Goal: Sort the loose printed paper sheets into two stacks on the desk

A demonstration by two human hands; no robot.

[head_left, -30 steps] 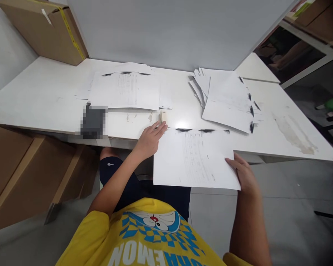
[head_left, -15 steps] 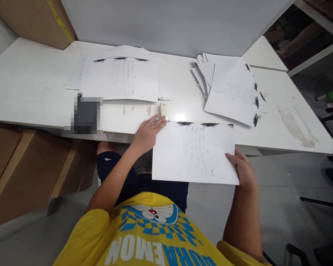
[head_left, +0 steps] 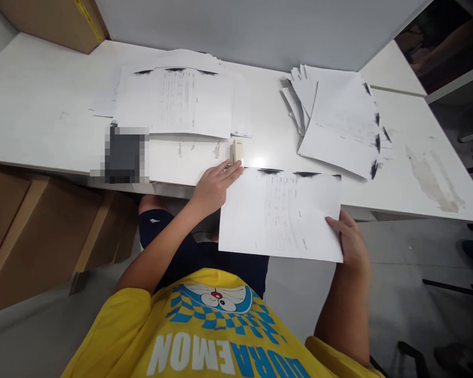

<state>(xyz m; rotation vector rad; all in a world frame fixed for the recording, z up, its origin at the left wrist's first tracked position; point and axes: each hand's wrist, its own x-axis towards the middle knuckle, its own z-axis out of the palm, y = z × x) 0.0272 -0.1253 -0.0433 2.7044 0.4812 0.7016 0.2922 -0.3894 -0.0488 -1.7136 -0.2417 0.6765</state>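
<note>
Closest to you: yellow printed shirt (head_left: pixel 216 320), dark shorts (head_left: pixel 169 231), grey tiled floor (head_left: pixel 394 294) around you, black furniture legs (head_left: pixel 413 352) low at right. Cardboard boxes (head_left: pixel 51 236) stand on your left, below the desk's near edge. Your right hand (head_left: pixel 352 241) pinches the sheet (head_left: pixel 276 231) at its right edge, thumb on top, fingers underneath; sheet lies partly over the near edge of the desk (head_left: pixel 55 105), its near part jutting out above your lap, dark smudges along its far edge. Your left hand (head_left: pixel 213 186) is at the sheet's far left corner, fingers stretched out and close together, tips at the near end of a small cream block (head_left: pixel 238 149); can't tell if they grip anything. Desk is white, brownish marks beyond your left hand, bigger stain (head_left: pixel 433 176) at right. Pixelated dark item (head_left: pixel 122 157) at the near edge, left. Further back, a left paper pile (head_left: pixel 213 105) and a fanned right paper pile (head_left: pixel 335 126), both black-smudged. Behind: cardboard box (head_left: pixel 51 23) with yellow tape, back left; pale grey panel (head_left: pixel 252 31) along the back; dim shelving (head_left: pixel 457 86) far right.
</note>
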